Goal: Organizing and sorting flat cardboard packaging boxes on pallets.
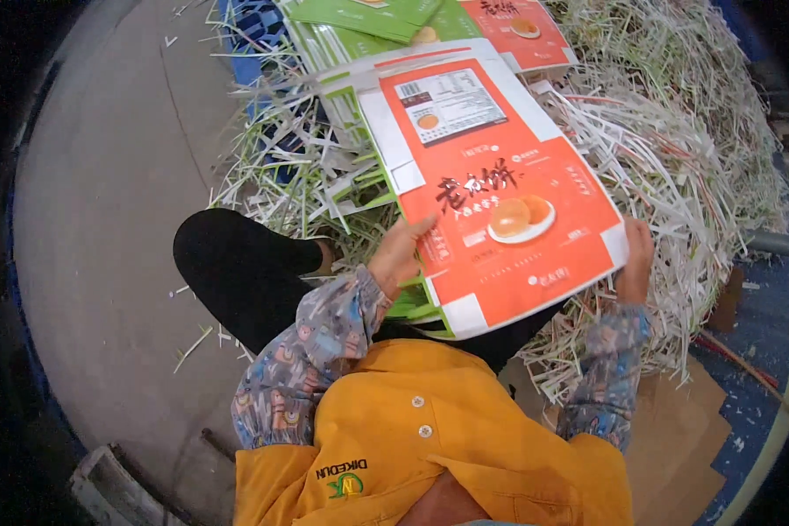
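A large flat printed carton sheet (500, 280), orange-red with white corner pieces and a picture of round pastries, lies across my lap, tilted a little. It seems to be the top of a thin stack, with green edges showing beneath it. My left hand (399, 255) grips the near left edge, thumb on top. Around the near right edge my right hand (636, 261) is closed, its fingers partly hidden behind the sheet. Beyond lie green carton sheets (359, 19) and another orange-red carton sheet (522, 37).
Heaps of shredded paper strips (675, 114) spread to the right and also lie beneath the sheets. A blue plastic pallet (252, 53) shows at the far left of the pile. Brown cardboard (675, 430) lies at my right, a thin stick (745, 373) beside it. Grey floor (114, 202) stretches left.
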The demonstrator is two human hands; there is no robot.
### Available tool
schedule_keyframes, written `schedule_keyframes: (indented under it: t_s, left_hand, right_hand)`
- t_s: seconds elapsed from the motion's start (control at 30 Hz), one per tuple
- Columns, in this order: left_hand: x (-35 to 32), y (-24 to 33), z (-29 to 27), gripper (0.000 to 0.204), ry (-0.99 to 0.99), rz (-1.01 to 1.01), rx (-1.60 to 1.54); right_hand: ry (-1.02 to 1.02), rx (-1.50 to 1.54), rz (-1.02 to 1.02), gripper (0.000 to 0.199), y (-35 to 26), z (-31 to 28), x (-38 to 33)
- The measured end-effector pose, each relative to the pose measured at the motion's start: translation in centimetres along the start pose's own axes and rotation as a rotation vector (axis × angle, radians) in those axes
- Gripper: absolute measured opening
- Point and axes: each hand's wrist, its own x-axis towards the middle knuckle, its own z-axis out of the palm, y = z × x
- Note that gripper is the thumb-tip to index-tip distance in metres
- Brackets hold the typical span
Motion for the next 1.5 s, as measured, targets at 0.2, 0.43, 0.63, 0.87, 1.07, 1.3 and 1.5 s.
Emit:
schedule_keyframes:
  t_s: [0.2,0.43,0.63,0.87,1.07,1.3,1.5]
  left_hand:
    - [-2.4,0.0,0.9,0.038,-0.082,0.091,-0.039]
    - [-8.4,1.7,4.1,0.04,-0.25,0.291,-0.165]
    - [-10.8,5.2,7.2,0.041,-0.223,0.565,0.003]
    - [1.5,10.2,-0.2,0.028,-0.072,0.435,0.21]
    - [7.0,8.9,-4.3,0.03,0.003,0.304,0.198]
    - [6.7,8.1,-2.1,0.028,0.01,0.316,0.136]
    - [7.1,5.1,-1.0,0.033,0.016,0.421,0.138]
  right_hand:
    - [0.0,0.086,-0.083,0.029,-5.6,1.0,-2.9]
    - [0.164,0.025,-0.47,0.026,-12.6,-0.2,-6.6]
    - [0.112,0.243,-0.599,0.027,-13.5,0.2,-4.2]
    - [-0.054,0.422,-0.152,0.027,1.0,9.9,6.8]
    - [-0.018,0.864,0.146,0.031,7.6,13.1,9.1]
    - [-0.039,1.126,0.283,0.045,7.2,19.6,0.6]
    - [0.126,0.838,0.415,0.046,8.4,24.3,0.4]
